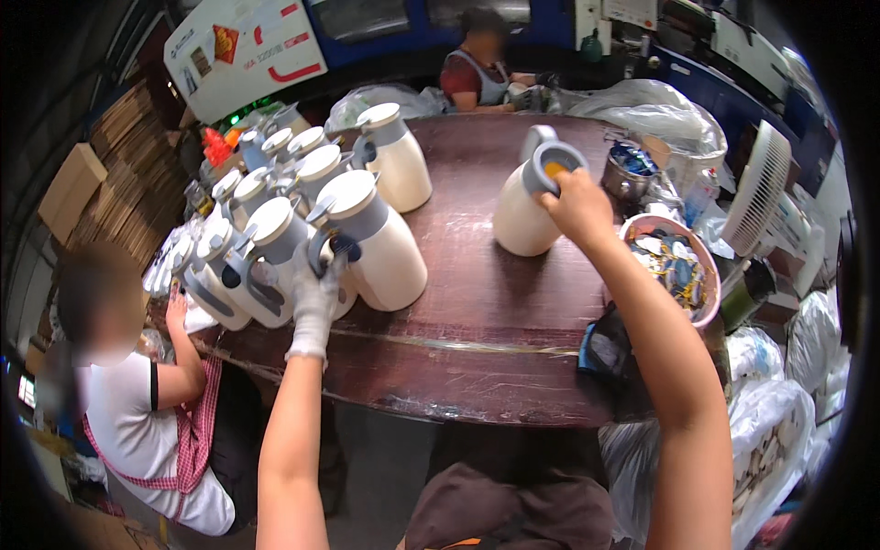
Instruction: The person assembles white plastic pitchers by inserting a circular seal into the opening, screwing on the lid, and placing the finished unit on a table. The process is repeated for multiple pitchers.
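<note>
My left hand [316,289], in a white glove, is closed round the grey handle of a cream vacuum jug [390,261] with a white lid. This jug stands at the near right of a cluster of similar lidded jugs [270,225]. Over to the right, my bare right hand [582,209] grips the grey rim of a lidless vacuum jug [524,215], whose handle points away from me. Something orange-yellow shows inside its mouth. My right fingertips are partly hidden at the rim.
All this is on a dark red-brown table [467,316]. At its right stand a pink tub [708,275] of small parts, a metal pot [628,188] and a white fan [759,188]. One co-worker [151,394] sits at the left; another [477,69] is across the table. Plastic bags [761,440] lie lower right.
</note>
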A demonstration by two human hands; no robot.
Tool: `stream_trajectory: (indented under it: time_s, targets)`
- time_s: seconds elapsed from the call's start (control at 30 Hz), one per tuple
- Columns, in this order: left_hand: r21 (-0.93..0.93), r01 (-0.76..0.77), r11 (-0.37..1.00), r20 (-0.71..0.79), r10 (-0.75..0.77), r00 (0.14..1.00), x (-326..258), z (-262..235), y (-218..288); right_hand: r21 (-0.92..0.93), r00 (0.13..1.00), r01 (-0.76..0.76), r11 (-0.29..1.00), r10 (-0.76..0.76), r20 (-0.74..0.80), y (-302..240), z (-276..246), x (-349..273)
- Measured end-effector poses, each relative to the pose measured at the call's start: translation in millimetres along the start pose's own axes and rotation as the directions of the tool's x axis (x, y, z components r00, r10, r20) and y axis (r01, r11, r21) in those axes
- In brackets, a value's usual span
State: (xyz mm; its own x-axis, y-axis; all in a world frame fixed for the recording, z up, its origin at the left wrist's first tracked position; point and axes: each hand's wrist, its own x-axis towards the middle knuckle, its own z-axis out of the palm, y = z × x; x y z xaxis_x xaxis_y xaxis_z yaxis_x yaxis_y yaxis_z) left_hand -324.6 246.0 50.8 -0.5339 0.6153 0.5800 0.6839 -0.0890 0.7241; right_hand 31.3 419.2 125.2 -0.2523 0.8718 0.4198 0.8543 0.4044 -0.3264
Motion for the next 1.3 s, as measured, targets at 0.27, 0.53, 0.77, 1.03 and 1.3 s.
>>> stream_trajectory:
  time_s: [0.27, 0.53, 0.77, 1.03, 1.3]
  targets:
    - [-0.008, -0.352, 0.936, 0.235, 0.344, 0.909, -140, -33, 149, 0.485, 0.907, 0.415, 0.77, -0.388, -0.161, 7, -100, -207]
    - [-0.349, 0.55, 0.759, 0.692, -0.187, 0.698, -237, -8, 190, 0.662, 0.936, 0.035, 0.748, 0.209, -0.285, 135, -137, -346]
    - [-0.168, 0.488, 0.857, 0.873, -0.101, 0.477, -288, 19, 197, 0.321, 0.394, -0.861, 0.394, 0.916, -0.067, 430, -94, -594]
    - [-0.057, 0.663, 0.747, 0.915, -0.226, 0.333, -303, 21, 209, -0.114, 0.422, -0.898, 0.425, 0.905, 0.048, 385, -37, -543]
    - [-0.172, 0.64, 0.749, 0.866, -0.195, 0.461, -312, -6, 197, 0.863, 0.16, -0.479, 0.16, 0.983, -0.093, 370, -115, -532]
